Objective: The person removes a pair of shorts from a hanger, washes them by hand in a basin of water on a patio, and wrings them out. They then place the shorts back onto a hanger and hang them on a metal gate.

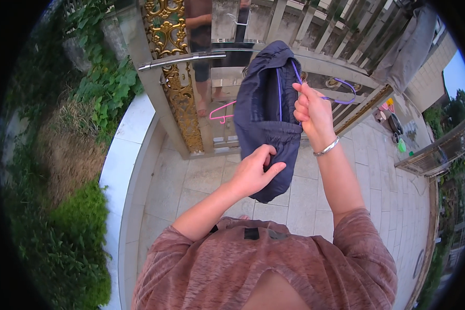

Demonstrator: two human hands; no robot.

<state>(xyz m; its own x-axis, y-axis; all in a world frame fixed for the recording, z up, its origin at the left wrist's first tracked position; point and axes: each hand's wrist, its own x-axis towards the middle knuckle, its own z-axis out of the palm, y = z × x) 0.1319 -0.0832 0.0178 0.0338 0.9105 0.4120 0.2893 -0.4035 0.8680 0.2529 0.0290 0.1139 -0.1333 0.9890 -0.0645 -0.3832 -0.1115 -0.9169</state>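
A dark navy garment point(253, 116) with a gathered elastic waist is in front of me, its waist opening spread. A purple hanger point(280, 95) runs inside that opening, and its hook end sticks out to the right. My right hand point(313, 111) is closed in a fist around the purple hanger at the garment's right edge. Lower down, my left hand point(258, 168) grips the fabric below the waistband, with curled fingers and the thumb stretched along the cloth. Part of the hanger is hidden by the garment and my right fist.
A metal gate point(217, 77) with gold scrollwork and a bar handle point(183, 60) stands just beyond. A pink hanger point(222, 111) shows behind the garment. Grey cloth point(408, 49) hangs on the railing. A white-topped planter wall point(126, 134) curves along the left, beside plants.
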